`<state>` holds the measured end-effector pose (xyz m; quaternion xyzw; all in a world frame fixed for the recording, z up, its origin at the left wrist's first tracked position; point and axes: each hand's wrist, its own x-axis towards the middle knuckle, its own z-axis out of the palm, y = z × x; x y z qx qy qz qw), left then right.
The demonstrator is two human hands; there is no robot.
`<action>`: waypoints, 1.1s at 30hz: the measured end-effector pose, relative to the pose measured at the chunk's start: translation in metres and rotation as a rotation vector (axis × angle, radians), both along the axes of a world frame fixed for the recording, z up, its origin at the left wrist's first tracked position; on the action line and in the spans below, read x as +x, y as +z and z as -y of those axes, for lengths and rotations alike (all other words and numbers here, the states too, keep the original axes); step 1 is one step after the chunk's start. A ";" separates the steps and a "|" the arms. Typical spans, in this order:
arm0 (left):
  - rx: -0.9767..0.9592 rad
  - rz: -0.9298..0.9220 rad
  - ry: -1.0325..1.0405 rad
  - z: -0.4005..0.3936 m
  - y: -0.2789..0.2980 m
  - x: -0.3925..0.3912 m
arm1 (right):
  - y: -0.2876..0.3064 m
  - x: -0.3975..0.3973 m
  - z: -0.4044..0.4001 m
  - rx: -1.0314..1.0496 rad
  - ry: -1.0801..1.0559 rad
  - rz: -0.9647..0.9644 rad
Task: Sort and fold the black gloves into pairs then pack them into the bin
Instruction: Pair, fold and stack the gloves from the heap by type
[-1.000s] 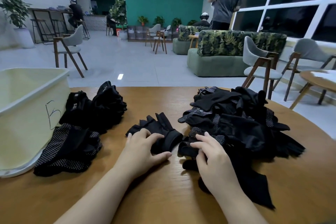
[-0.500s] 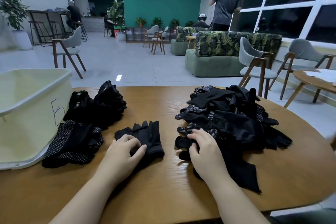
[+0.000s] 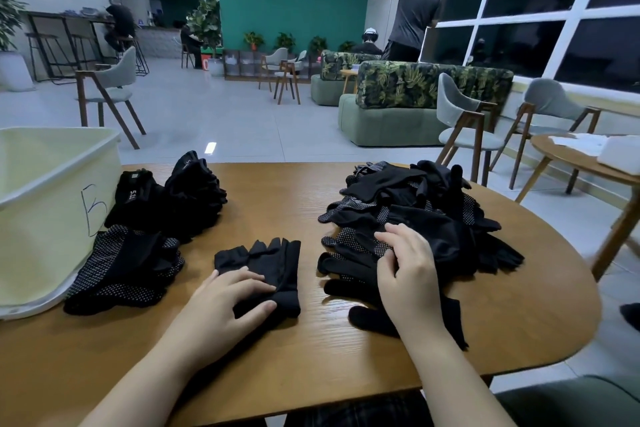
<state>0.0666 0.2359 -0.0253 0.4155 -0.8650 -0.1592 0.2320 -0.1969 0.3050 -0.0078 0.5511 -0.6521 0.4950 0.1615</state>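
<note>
At the far left the pale bin (image 3: 52, 204) stands on the desk (image 3: 311, 350); what lies inside it cannot be seen. Beside it sit sorted stacks (image 3: 166, 204) of black gloves, not yet packed. In the middle the left hand (image 3: 225, 308) presses flat, fingers relaxed, on a fingerless glove (image 3: 273, 263). The right hand (image 3: 408, 270) pinches a dotted glove (image 3: 360, 243) from the unsorted heap (image 3: 426, 211), which is large, so most of the sorting seems left to do.
</note>
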 end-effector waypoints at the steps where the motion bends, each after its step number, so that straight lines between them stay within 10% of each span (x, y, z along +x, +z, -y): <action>1: -0.003 -0.006 -0.003 0.001 -0.001 0.001 | -0.001 -0.006 0.000 0.043 -0.032 -0.008; 7: 0.018 -0.028 -0.031 -0.004 0.003 -0.001 | -0.007 -0.036 -0.015 0.406 -0.141 0.259; 33: -0.017 -0.034 -0.094 -0.006 0.004 0.000 | -0.008 -0.057 -0.024 0.160 -0.253 0.456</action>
